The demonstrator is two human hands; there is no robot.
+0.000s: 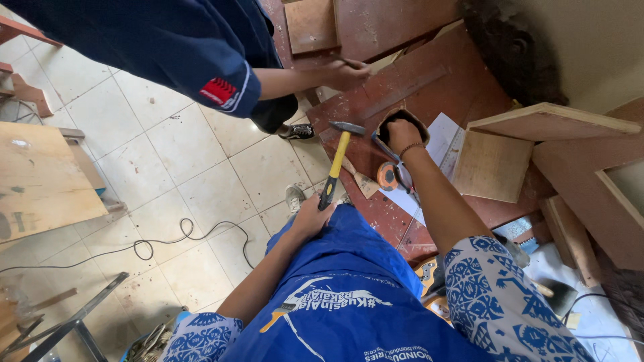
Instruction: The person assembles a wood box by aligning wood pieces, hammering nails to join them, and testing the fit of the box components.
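Observation:
My left hand [310, 218] grips the black end of a hammer [337, 157] with a yellow and black handle; its steel head points up over a reddish-brown board [429, 84]. My right hand [402, 134] reaches into a small dark container [388, 124] standing on that board, fingers hidden inside, so what they touch cannot be seen. A beaded band circles that wrist. Another person in a navy shirt leans in from the top, one hand [347, 72] resting on the board's far edge.
An orange tape measure [388, 175], a metal tool and white paper [443, 137] lie by my right forearm. Light plywood panels [493, 164] are stacked at the right. A black cable [157, 245] loops over the tiled floor; a wooden bench [40, 177] stands at the left.

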